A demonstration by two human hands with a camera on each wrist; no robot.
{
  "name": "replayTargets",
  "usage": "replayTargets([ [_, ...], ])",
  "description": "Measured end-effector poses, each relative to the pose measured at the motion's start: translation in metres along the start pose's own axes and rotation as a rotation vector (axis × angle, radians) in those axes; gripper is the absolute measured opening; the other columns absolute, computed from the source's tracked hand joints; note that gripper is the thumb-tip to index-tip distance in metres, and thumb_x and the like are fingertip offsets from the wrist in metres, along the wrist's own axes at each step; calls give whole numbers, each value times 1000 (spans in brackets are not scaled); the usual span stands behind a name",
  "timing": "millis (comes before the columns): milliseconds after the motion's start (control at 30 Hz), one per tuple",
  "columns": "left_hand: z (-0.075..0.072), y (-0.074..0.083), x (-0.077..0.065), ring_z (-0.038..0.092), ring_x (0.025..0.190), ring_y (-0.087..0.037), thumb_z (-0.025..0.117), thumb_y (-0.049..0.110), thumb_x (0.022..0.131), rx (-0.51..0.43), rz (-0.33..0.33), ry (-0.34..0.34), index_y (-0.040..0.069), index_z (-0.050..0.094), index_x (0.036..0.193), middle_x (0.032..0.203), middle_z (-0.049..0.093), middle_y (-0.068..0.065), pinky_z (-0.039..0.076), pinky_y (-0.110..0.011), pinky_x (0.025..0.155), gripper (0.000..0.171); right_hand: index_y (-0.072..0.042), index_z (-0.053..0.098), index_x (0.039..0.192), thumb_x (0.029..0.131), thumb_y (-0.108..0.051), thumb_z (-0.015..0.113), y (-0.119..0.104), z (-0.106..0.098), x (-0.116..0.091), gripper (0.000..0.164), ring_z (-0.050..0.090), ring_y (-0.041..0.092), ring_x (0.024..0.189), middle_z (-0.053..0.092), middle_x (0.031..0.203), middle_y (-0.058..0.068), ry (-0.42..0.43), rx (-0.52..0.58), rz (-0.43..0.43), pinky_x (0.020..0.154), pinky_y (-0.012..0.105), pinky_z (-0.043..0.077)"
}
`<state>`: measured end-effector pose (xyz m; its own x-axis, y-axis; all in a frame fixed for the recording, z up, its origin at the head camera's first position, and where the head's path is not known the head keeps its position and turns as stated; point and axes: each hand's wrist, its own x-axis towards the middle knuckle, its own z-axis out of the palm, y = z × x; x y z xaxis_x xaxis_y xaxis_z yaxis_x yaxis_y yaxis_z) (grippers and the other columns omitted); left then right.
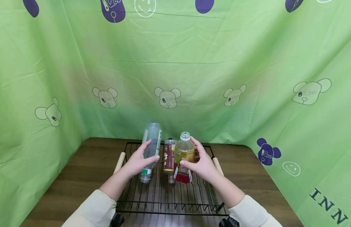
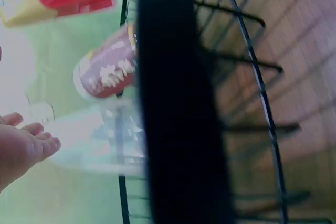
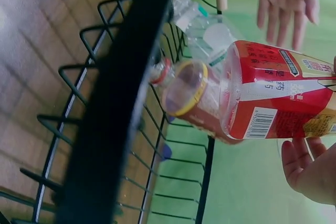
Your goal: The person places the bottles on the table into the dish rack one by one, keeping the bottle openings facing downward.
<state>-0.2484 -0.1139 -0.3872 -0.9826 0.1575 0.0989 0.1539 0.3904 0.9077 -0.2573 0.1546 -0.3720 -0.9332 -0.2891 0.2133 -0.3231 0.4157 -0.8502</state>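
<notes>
My right hand (image 1: 203, 164) grips a plastic bottle (image 1: 184, 155) with a red and yellow label, held upright over the rack with its open neck up. In the right wrist view, the base of this bottle (image 3: 257, 93) faces the camera. My left hand (image 1: 139, 160) is beside a clear bottle (image 1: 152, 130), its fingers extended and spread. That clear bottle stands neck down, tilted, in the black wire rack (image 1: 152, 212). Between the two hands, a bottle with a dark red label (image 1: 168, 157) also stands neck down in the rack.
The rack has pale wooden handles (image 1: 218, 166) on its left and right sides and rests on a brown wooden table (image 1: 243, 176). A green cloth (image 1: 204, 78) printed with bear faces hangs behind and at both sides. Dark straps block part of both wrist views.
</notes>
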Motion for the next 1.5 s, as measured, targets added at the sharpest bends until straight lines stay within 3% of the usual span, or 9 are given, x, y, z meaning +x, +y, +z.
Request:
replayTargets([
  [200, 15, 18, 6, 26, 146, -42, 70, 33, 89, -33, 66, -91, 9, 25, 156, 161, 27, -17, 25, -56, 117, 84, -26, 24, 155, 80, -24, 81, -1, 12, -3, 94, 57, 28, 113, 55, 129, 14, -48, -24, 8, 94, 42, 51],
  [467, 27, 34, 10, 43, 138, -38, 74, 27, 87, -70, 149, -178, 1, 23, 154, 152, 41, -22, 38, -48, 113, 88, -23, 24, 156, 80, -22, 80, -1, 23, -6, 94, 55, 26, 112, 54, 125, 13, -104, -4, 0, 93, 38, 50],
  [700, 29, 37, 8, 60, 116, -29, 77, 27, 85, -39, 179, -215, 5, 35, 150, 131, 60, -15, 53, -40, 94, 81, -22, 26, 155, 78, -20, 82, -3, 27, -8, 95, 54, 20, 109, 56, 128, 12, -112, -23, -13, 93, 38, 48],
  [867, 28, 36, 7, 62, 108, -24, 78, 27, 84, 2, 201, -211, 4, 49, 140, 120, 66, -13, 53, -35, 87, 67, -21, 26, 156, 78, -21, 82, -3, 27, -8, 96, 54, 22, 111, 50, 141, 11, -127, -41, -18, 94, 39, 47],
  [1067, 29, 32, 7, 62, 107, -23, 79, 27, 83, -11, 187, -190, 3, 50, 138, 119, 66, -12, 54, -34, 86, 67, -19, 24, 157, 79, -23, 81, -2, 26, -8, 96, 53, 26, 114, 49, 139, 15, -150, -40, -31, 96, 40, 47],
  [1267, 29, 29, 5, 62, 108, -25, 78, 27, 84, -68, 174, -151, 4, 48, 140, 122, 64, -14, 54, -35, 86, 67, -13, 24, 156, 82, -20, 79, 1, 23, -8, 93, 53, 27, 117, 51, 137, 17, -140, -9, -48, 100, 45, 46],
  [1500, 27, 25, 4, 53, 127, -40, 75, 15, 84, -225, 111, -67, 2, 40, 143, 137, 54, -21, 48, -50, 101, 69, -19, 28, 155, 82, -24, 79, 6, 18, -9, 89, 53, 31, 122, 50, 141, 16, -83, -19, 10, 100, 49, 46],
])
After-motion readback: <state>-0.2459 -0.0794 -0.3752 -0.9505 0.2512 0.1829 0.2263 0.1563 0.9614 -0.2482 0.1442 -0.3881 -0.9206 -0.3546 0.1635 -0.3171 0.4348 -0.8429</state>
